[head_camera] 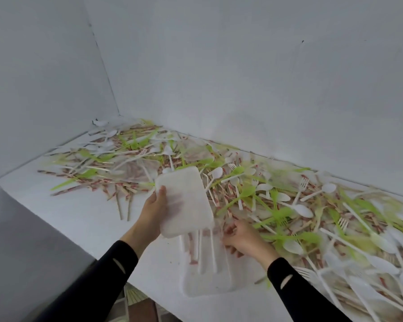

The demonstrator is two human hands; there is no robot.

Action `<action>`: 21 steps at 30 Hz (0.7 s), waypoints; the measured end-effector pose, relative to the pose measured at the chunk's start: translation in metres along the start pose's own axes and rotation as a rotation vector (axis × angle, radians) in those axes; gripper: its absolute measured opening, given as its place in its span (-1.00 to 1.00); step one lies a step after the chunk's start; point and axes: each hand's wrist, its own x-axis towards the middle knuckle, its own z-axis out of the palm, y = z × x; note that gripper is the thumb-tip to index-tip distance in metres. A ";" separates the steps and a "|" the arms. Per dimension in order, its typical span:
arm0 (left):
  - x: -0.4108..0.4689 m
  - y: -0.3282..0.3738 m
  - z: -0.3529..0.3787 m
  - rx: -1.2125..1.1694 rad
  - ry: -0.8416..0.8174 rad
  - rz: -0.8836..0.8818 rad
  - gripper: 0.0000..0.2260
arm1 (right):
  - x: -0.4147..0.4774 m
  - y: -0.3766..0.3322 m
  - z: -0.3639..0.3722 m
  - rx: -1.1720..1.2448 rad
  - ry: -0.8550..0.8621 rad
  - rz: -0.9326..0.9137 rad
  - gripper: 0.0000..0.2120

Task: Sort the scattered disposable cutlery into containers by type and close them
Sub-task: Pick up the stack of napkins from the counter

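While the left hand (pixel 154 205) gripped a translucent white rectangular plastic lid (pixel 186 201) and held it tilted above the white table (pixel 79 217), the right hand (pixel 244 238) lay with curled fingers at the right rim of a clear rectangular plastic container (pixel 196 291); whether it grasped anything could not be told. That container sat near the table's front edge, holding a few white utensils. Scattered green and white plastic cutlery (pixel 265 194) covered the table beyond.

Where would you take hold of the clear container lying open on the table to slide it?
Likely by the container at its near short rim, coming from the table's front edge. That end lies bare; the far end sits under the lid the left hand holds, and the right side abuts the cutlery pile where the right hand reaches.
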 end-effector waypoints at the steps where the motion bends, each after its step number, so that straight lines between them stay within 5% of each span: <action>1: 0.002 0.001 -0.003 -0.006 -0.002 -0.009 -0.70 | -0.002 -0.003 -0.003 0.059 0.001 0.012 -0.78; 5: 0.012 0.009 -0.015 -0.071 0.004 -0.052 -0.72 | -0.011 -0.018 -0.031 0.494 0.056 -0.047 -0.91; 8: 0.017 0.013 -0.014 -0.091 -0.053 -0.111 -0.59 | -0.022 -0.024 -0.061 0.627 0.287 -0.187 -0.86; 12: 0.017 0.011 0.001 -0.035 -0.179 -0.139 -0.59 | -0.037 -0.034 -0.071 0.420 0.506 -0.475 -0.88; 21: 0.025 0.015 0.055 -0.012 -0.396 -0.221 -0.41 | -0.030 -0.028 -0.059 -0.057 0.273 -0.643 -0.66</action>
